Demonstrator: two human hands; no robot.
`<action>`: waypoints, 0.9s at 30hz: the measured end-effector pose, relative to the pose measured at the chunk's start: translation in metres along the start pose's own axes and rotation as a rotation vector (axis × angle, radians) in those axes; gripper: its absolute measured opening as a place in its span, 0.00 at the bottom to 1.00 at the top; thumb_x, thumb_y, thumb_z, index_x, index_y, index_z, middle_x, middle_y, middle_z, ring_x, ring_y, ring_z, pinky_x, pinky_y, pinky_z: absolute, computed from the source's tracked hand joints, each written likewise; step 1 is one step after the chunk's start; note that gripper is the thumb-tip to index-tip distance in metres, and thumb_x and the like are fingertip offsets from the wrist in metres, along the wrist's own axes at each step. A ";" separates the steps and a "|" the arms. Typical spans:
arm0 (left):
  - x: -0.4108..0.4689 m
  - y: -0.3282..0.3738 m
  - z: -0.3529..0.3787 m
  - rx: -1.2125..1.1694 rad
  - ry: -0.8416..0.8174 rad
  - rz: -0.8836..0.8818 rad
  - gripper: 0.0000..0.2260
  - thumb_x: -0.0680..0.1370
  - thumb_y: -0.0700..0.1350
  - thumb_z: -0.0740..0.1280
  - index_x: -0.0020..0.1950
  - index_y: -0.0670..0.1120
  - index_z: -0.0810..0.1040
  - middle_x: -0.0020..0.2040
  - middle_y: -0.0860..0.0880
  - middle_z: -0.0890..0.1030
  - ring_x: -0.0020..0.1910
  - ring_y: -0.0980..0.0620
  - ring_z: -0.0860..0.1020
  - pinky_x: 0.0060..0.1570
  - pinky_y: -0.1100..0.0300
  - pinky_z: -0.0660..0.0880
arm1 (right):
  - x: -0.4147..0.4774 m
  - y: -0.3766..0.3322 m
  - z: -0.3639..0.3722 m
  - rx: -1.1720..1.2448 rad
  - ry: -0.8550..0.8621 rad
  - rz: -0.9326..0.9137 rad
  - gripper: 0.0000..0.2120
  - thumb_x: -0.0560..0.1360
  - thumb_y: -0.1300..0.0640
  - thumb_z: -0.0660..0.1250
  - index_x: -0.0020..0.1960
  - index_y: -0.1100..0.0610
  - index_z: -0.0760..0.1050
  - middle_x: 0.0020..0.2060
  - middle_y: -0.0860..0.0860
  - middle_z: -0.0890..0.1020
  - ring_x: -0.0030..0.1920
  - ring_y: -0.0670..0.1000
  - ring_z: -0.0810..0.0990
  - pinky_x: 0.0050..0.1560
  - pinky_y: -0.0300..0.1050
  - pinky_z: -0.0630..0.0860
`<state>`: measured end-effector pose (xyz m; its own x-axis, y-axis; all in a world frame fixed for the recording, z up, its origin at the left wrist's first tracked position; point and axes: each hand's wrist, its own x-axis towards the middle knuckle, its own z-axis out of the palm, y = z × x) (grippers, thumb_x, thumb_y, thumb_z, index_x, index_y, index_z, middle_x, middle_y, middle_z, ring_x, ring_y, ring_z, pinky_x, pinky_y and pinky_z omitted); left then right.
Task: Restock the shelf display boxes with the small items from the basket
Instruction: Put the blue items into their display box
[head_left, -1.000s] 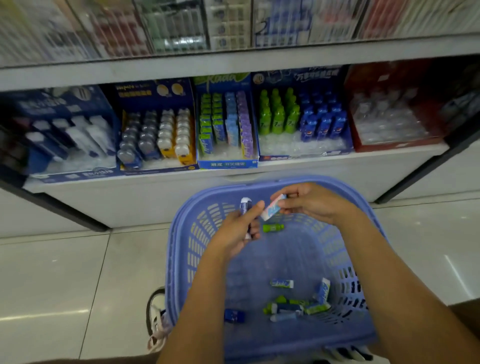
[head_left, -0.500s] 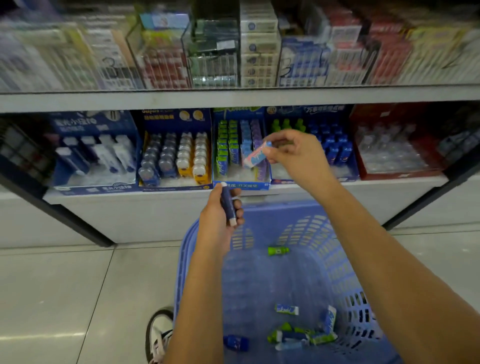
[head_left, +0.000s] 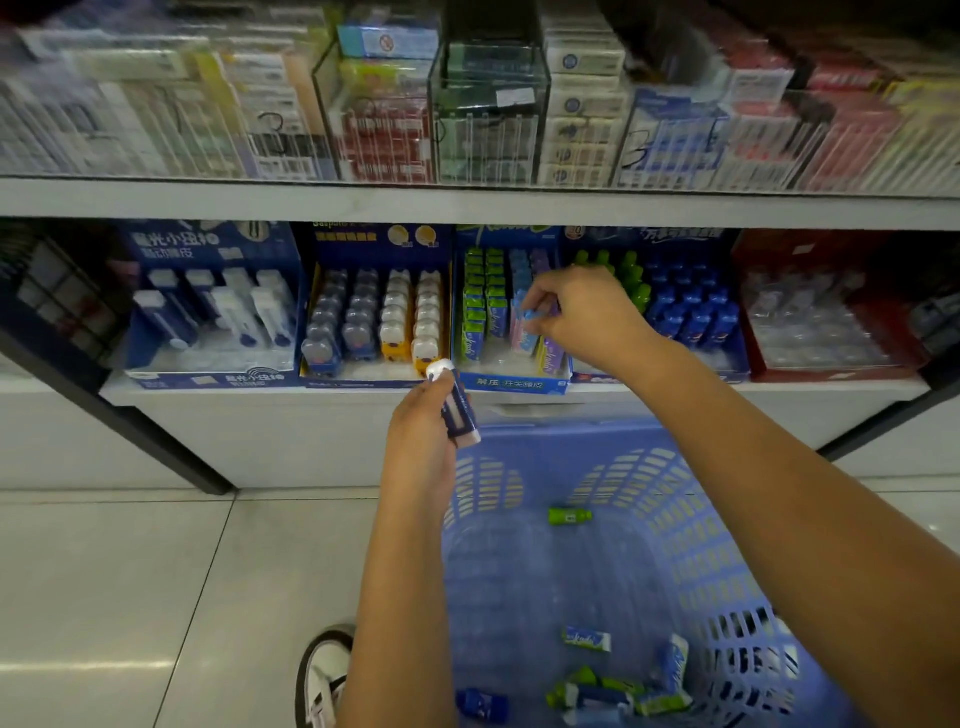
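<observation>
Nearest, a shoe (head_left: 324, 670) stands on the floor tiles beside the blue basket (head_left: 727, 519). On the basket's bottom lie the loose items: a green bottle (head_left: 570, 516) alone toward the far wall, a green-and-white pack (head_left: 587, 640), a blue bottle (head_left: 482, 705) and a small heap (head_left: 618, 693) too jumbled to count.

Over the basket's far rim the left hand (head_left: 421, 447) holds a blue-and-white stick (head_left: 460, 410) nearly upright. Its grip is curled round the lower half and the thumb lies by the white top end. The stick looks like rigid, smooth plastic and light, so a hold round the barrel should serve. By its look it probably belongs in the leftmost box (head_left: 213, 312), where similar pieces stand.

Farther on, the right hand (head_left: 587, 312) reaches into the 3rd display box (head_left: 511, 383) from the left on the shelf (head_left: 260, 397). Its grip pinches a pink-and-blue pack (head_left: 522, 325) by the upper end, between thumb and fingertips. The lower end is down among the rows, beside the purple column, but whether it is fully seated cannot be told. Such packs seem light, stiff and slick. A pinch on the narrow top edges is enough, though the rows stand close, so a crooked entry could tip the neighbours.

Beyond, the upper shelf carries clear cases (head_left: 488, 114), blurred.
</observation>
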<state>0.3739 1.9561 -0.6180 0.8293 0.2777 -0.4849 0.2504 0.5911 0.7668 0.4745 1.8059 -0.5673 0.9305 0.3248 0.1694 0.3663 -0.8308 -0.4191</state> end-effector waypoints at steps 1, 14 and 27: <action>-0.001 0.001 -0.001 0.043 -0.004 0.031 0.06 0.80 0.44 0.62 0.44 0.46 0.75 0.38 0.48 0.76 0.40 0.51 0.76 0.44 0.57 0.74 | -0.001 0.000 0.001 -0.007 -0.014 -0.002 0.06 0.71 0.61 0.72 0.48 0.57 0.81 0.45 0.54 0.83 0.44 0.48 0.79 0.46 0.38 0.73; -0.017 0.011 -0.004 0.071 -0.119 0.072 0.10 0.81 0.47 0.58 0.49 0.45 0.78 0.34 0.50 0.79 0.27 0.56 0.73 0.24 0.63 0.69 | 0.004 -0.017 -0.005 -0.208 -0.191 -0.028 0.12 0.72 0.56 0.72 0.54 0.56 0.80 0.51 0.53 0.83 0.51 0.52 0.79 0.53 0.47 0.77; -0.012 0.064 -0.070 0.372 0.004 0.533 0.09 0.70 0.43 0.75 0.46 0.43 0.78 0.29 0.55 0.79 0.29 0.61 0.75 0.32 0.68 0.72 | -0.009 -0.112 0.007 0.136 -0.386 -0.315 0.09 0.69 0.49 0.74 0.47 0.48 0.79 0.40 0.41 0.82 0.41 0.40 0.77 0.41 0.37 0.72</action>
<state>0.3452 2.0436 -0.5922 0.8858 0.4641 0.0015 -0.0382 0.0696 0.9968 0.4256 1.8994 -0.5283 0.6995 0.7142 -0.0246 0.6027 -0.6080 -0.5168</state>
